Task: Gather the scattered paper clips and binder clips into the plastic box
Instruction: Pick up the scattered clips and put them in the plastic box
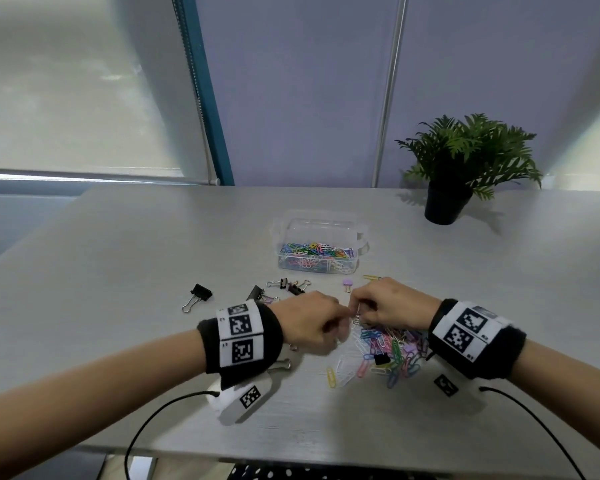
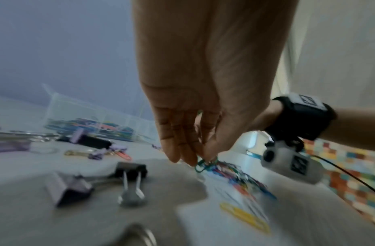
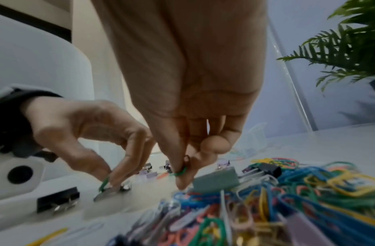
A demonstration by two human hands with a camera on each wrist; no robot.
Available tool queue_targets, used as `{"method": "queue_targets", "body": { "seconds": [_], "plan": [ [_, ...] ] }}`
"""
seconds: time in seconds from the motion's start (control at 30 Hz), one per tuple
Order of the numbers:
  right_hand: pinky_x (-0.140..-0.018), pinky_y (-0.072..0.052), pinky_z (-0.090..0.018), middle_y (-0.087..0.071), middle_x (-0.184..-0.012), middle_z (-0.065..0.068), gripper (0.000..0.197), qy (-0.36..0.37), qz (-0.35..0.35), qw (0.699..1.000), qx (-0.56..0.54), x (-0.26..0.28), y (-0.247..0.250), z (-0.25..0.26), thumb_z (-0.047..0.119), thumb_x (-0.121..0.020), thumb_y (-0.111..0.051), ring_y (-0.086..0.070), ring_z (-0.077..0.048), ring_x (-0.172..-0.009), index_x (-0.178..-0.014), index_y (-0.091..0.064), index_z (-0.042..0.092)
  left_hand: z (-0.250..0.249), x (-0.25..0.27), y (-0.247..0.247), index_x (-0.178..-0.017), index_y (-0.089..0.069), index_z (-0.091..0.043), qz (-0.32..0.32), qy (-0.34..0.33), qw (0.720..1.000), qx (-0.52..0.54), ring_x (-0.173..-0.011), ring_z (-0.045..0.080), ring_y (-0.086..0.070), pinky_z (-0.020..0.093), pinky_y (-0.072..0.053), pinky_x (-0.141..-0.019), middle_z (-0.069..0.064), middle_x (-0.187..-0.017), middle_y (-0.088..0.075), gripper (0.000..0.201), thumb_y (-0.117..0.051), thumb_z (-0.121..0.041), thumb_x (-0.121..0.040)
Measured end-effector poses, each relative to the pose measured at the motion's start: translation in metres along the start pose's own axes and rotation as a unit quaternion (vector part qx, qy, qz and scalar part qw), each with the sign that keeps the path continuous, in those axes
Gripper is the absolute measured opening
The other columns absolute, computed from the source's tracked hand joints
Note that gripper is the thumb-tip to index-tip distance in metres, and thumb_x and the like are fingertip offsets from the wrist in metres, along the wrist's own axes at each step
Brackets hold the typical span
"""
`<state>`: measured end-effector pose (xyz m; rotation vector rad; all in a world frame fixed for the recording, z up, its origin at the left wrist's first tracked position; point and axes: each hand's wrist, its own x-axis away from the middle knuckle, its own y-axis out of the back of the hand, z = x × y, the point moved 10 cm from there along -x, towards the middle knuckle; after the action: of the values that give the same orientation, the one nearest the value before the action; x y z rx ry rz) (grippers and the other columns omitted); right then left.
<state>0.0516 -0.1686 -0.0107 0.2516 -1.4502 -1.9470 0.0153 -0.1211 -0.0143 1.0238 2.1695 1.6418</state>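
Observation:
A clear plastic box, partly filled with coloured paper clips, stands mid-table. Nearer to me lies a heap of coloured paper clips with a small black binder clip in it. My left hand and right hand meet at the heap's far left edge. In the left wrist view my left hand pinches a green paper clip. The right hand pinches another green paper clip between thumb and forefinger. Black and lilac binder clips lie scattered to the left.
A potted fern stands at the back right of the grey table. More binder clips lie between my hands and the box. A yellow paper clip lies apart near me. Wrist-camera cables trail over the front edge.

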Motion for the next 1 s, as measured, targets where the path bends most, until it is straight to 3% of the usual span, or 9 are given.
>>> {"method": "queue_targets", "body": {
  "seconds": [0.17,0.27,0.37,0.47,0.6,0.7,0.87,1.0],
  "plan": [
    [-0.079,-0.044,-0.032,-0.067,-0.101,-0.002,0.019,0.022,0.003,0.997,0.078,0.008,-0.010,0.008,0.013,-0.089,-0.048,-0.058,-0.018,-0.095,-0.099,-0.063,0.016,-0.015,0.004,-0.029,-0.097,-0.058,-0.007,0.018,-0.011,0.999,-0.026,-0.088,0.030,-0.055,0.038,-0.046,-0.079,0.013,-0.101,-0.055,0.016,-0.054,-0.008,-0.082],
    [-0.081,-0.043,-0.031,-0.065,-0.103,-0.002,0.017,0.030,-0.004,0.996,0.089,0.013,-0.014,0.009,0.015,-0.090,-0.047,-0.055,-0.018,-0.099,-0.099,-0.062,0.015,-0.011,0.007,-0.038,-0.112,-0.053,-0.006,0.053,-0.001,0.999,-0.007,-0.094,0.029,-0.053,0.037,-0.044,-0.082,0.014,-0.111,-0.051,0.038,-0.068,-0.020,-0.080],
    [-0.080,-0.041,-0.032,-0.058,-0.106,-0.002,0.014,0.018,0.002,0.994,0.105,0.014,-0.021,0.007,0.024,-0.092,-0.049,-0.051,-0.019,-0.101,-0.102,-0.055,0.016,-0.014,0.006,-0.039,-0.117,-0.050,-0.006,0.049,0.010,0.999,0.003,-0.093,0.027,-0.052,0.037,-0.045,-0.083,0.013,-0.113,-0.050,0.051,-0.074,-0.020,-0.074],
    [-0.072,-0.037,-0.032,-0.053,-0.103,-0.002,0.011,0.016,-0.014,0.993,0.112,0.013,-0.023,0.007,0.029,-0.090,-0.052,-0.046,-0.017,-0.093,-0.096,-0.048,0.021,-0.020,0.003,-0.035,-0.104,-0.056,-0.004,0.012,0.009,0.999,0.037,-0.083,0.021,-0.048,0.032,-0.041,-0.077,0.012,-0.105,-0.053,0.038,-0.075,-0.013,-0.072],
    [-0.068,-0.031,-0.028,-0.046,-0.093,0.003,0.023,0.002,-0.007,0.996,0.087,0.010,-0.025,0.003,0.029,-0.083,-0.063,-0.037,-0.010,-0.085,-0.084,-0.040,0.025,-0.016,-0.001,-0.032,-0.085,-0.060,-0.004,0.004,0.012,0.999,0.043,-0.074,0.015,-0.046,0.021,-0.033,-0.065,0.007,-0.085,-0.055,0.018,-0.073,-0.008,-0.073],
    [-0.069,-0.033,-0.029,-0.045,-0.088,0.008,0.031,-0.006,0.004,0.997,0.074,0.009,-0.026,0.001,0.030,-0.080,-0.068,-0.041,-0.011,-0.085,-0.068,-0.039,0.030,-0.014,0.000,-0.033,-0.081,-0.062,-0.004,0.014,-0.003,0.999,0.032,-0.073,0.014,-0.047,0.028,-0.042,-0.072,0.011,-0.084,-0.061,0.008,-0.068,-0.006,-0.076],
    [-0.070,-0.035,-0.029,-0.046,-0.089,0.007,0.016,0.017,-0.005,0.994,0.104,0.015,-0.026,0.009,0.024,-0.086,-0.059,-0.050,-0.017,-0.099,-0.082,-0.044,0.024,-0.015,0.008,-0.038,-0.086,-0.059,-0.011,0.009,-0.005,1.000,-0.026,-0.085,0.028,-0.057,0.038,-0.048,-0.075,0.010,-0.094,-0.060,0.005,-0.061,-0.015,-0.084],
    [-0.068,-0.037,-0.034,-0.060,-0.097,-0.003,0.007,0.048,-0.037,0.985,0.164,0.016,-0.022,0.020,0.016,-0.085,-0.048,-0.054,-0.023,-0.096,-0.087,-0.054,0.020,-0.021,0.011,-0.037,-0.090,-0.055,-0.013,0.001,-0.025,0.997,-0.078,-0.084,0.030,-0.058,0.039,-0.047,-0.072,0.010,-0.095,-0.059,0.004,-0.056,-0.014,-0.086]
  ]
}}
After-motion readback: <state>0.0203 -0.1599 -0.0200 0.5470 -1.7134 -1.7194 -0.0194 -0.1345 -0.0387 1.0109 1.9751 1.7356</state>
